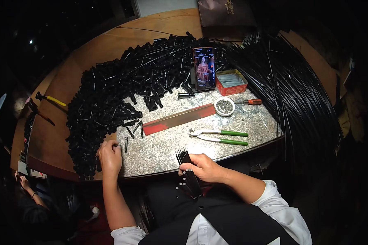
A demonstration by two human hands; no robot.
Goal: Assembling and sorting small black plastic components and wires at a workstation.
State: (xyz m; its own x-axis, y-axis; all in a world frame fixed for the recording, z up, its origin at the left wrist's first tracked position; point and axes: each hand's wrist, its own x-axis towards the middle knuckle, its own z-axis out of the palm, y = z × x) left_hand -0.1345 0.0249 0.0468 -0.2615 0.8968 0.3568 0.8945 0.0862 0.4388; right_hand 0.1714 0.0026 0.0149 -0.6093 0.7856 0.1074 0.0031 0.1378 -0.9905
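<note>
My right hand (203,167) is wrapped round a bundle of thin black rods (192,184) just off the table's front edge. Pale, thin tips fan out at the bundle's upper end, and small light round ends show lower down. At the near edge of a big heap of short black tubular parts (110,85), my left hand (110,157) rests with its fingers curled downward. What those fingers hold, if anything, is hidden. A small black pin-like part (126,143) lies just right of it. Several similar loose parts are a little farther off.
A red-and-brown bar (180,118) crosses the speckled tabletop. Green-handled pincers (221,136), a white bowl of small metal bits (224,107), a screwdriver (253,102), a red tin (232,83) and a propped phone (204,69) surround it. Long black rods (298,90) lie right; a yellow-handled hammer (51,99) left.
</note>
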